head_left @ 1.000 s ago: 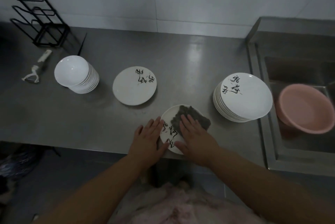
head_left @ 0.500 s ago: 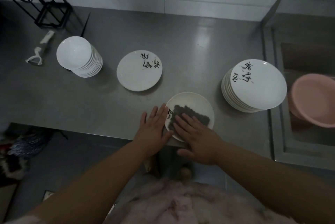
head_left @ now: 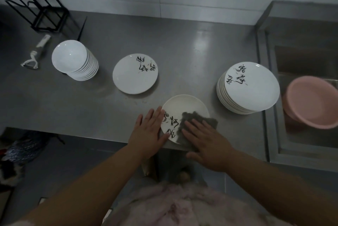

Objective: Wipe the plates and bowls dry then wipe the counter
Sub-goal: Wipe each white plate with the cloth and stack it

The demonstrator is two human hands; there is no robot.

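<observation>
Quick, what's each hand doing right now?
Left hand: open, fingers flat, steadying the left edge of the plate.
Right hand: open, fingers flat, pressing the grey cloth onto the plate.

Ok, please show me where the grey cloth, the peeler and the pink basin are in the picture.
grey cloth [head_left: 208, 122]: head view, on its bare far corner, beyond the fingers.
peeler [head_left: 31, 63]: head view, on its white head, left on the counter.
pink basin [head_left: 314, 101]: head view, on its inner floor, in the sink.
</observation>
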